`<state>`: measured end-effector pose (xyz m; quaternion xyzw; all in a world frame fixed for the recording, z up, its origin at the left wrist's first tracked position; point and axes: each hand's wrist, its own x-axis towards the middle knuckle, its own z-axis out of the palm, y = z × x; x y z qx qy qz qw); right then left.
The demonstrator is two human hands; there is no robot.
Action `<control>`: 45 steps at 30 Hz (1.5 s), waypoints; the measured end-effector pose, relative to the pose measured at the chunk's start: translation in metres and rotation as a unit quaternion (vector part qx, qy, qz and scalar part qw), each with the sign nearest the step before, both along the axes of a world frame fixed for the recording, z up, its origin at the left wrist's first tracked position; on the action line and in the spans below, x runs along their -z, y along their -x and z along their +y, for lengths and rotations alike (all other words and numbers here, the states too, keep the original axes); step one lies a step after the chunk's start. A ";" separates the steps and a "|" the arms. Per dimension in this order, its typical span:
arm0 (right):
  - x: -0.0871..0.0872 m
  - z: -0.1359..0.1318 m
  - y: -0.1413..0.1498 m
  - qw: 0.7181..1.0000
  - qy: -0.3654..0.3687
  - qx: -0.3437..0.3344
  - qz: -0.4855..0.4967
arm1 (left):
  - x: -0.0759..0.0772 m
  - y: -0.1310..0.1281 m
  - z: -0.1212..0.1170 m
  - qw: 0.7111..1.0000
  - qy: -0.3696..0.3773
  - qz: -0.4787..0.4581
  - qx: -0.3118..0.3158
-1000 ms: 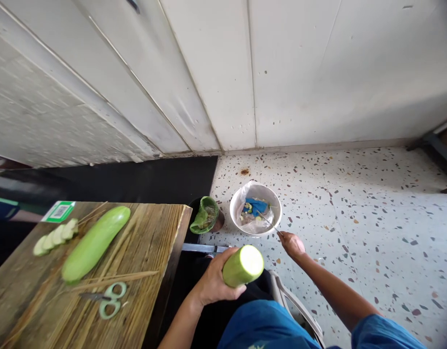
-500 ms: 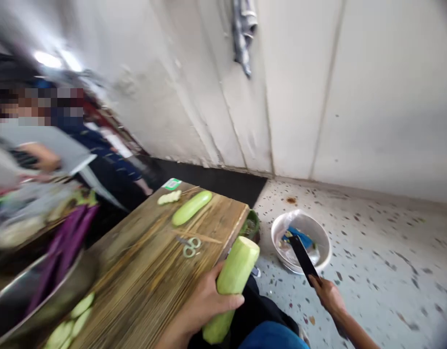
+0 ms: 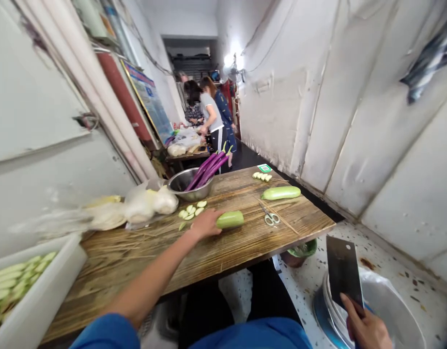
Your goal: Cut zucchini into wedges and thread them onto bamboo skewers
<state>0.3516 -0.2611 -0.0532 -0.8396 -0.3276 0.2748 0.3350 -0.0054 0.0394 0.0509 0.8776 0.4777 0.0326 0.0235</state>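
My left hand is wrapped round one end of a cut zucchini that lies on the wooden table. Zucchini slices lie just beyond that hand. In my right hand is a cleaver, its broad dark blade upright beside the table, above a bucket's rim. A whole zucchini rests at the table's right side. Scissors with pale handles lie between the two zucchinis.
A metal bowl holds long purple eggplants. At the left stands a white foam box of sliced zucchini. A lined bucket is on the floor at right. Other people stand at a table further back.
My view has swung left. The cut zucchini, held tilted up off the table edge before, now lies on the tabletop under my left hand. The cleaver has risen from inside the bucket.
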 end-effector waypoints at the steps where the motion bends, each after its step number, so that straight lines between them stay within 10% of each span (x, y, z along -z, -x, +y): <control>1: -0.016 0.010 0.008 1.000 -0.003 -0.024 -0.010 | 0.003 0.000 0.004 1.000 -0.005 0.003 0.000; 6: -0.073 0.060 0.045 0.980 -0.054 -0.189 0.004 | 0.020 -0.010 0.010 1.000 0.006 -0.008 0.025; 13: -0.104 0.139 0.061 0.932 -0.115 -0.335 -0.077 | 0.032 -0.020 -0.008 0.997 -0.039 -0.062 0.030; 19: -0.125 0.218 0.078 0.772 -0.098 -0.397 -0.486 | 0.064 -0.024 -0.046 0.973 -0.146 -0.179 -0.029; 26: -0.159 0.273 0.132 0.677 -0.008 -0.526 -0.514 | 0.084 -0.022 -0.061 0.938 -0.259 -0.224 -0.047; 35: -0.163 0.296 0.159 0.627 0.004 -0.609 -0.485 | 0.085 -0.023 -0.062 0.925 -0.279 -0.252 -0.056; 45: -0.163 0.302 0.160 0.633 0.015 -0.622 -0.461 | 0.080 -0.022 -0.064 0.918 -0.288 -0.264 -0.064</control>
